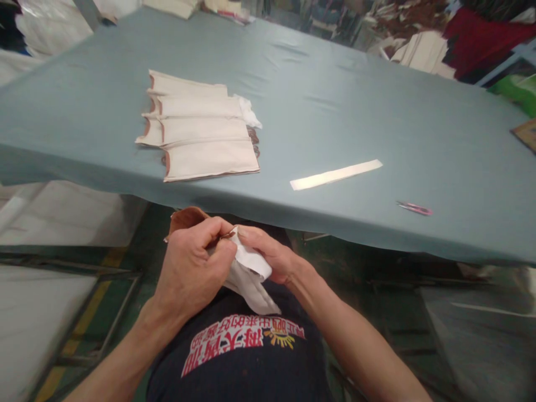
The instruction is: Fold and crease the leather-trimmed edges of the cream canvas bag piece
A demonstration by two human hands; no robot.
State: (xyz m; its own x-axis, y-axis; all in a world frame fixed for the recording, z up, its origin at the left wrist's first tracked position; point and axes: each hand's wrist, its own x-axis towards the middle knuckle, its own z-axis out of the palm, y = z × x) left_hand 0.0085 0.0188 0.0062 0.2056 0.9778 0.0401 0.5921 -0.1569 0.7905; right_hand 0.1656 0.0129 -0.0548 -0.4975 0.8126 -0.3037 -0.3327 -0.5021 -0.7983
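Observation:
My left hand and my right hand meet in front of my dark shirt, just off the table's front edge. Both are closed on one folded cloth piece, white and cream, with a brown side that shows behind my left hand. Fingers and thumbs pinch its edge between them; the exact spot under the fingertips is hidden. Beyond my hands, several cream pieces with brown edges lie overlapped on the table, a crumpled white bit at their right end.
The blue-green covered table spans the view. On it lie a cream strip and small pink-handled snips to the right. Red cloth, a green item and cream pieces are at the back right. Metal frames stand below at left.

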